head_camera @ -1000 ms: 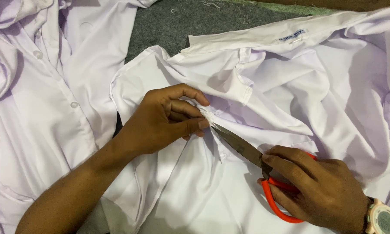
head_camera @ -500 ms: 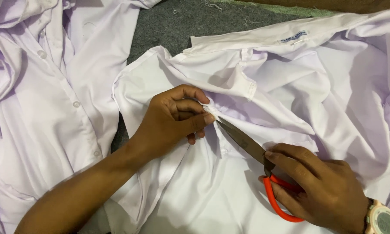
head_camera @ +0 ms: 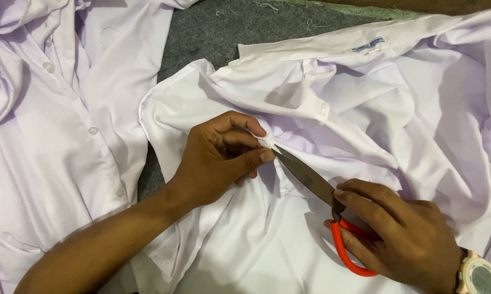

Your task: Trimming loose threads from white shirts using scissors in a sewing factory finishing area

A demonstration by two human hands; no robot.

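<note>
A white shirt (head_camera: 365,103) lies spread out and crumpled on a grey surface, collar at the top. My left hand (head_camera: 218,158) pinches a small fold of its fabric between thumb and fingers near the middle. My right hand (head_camera: 403,239), with a wristwatch, grips scissors (head_camera: 311,177) with orange-red handles. The blades are nearly closed and their tip touches the pinched fabric right at my left fingertips.
A second white buttoned shirt (head_camera: 55,125) lies bunched at the left. Grey felt-like cloth (head_camera: 213,38) shows between the two shirts, with loose thread scraps near the top. A brown edge (head_camera: 420,5) runs along the top right.
Both hands and the scissors have drifted slightly right and down along the fabric. My left fingers keep their pinch, and the scissor tip stays against the pinched fold.
</note>
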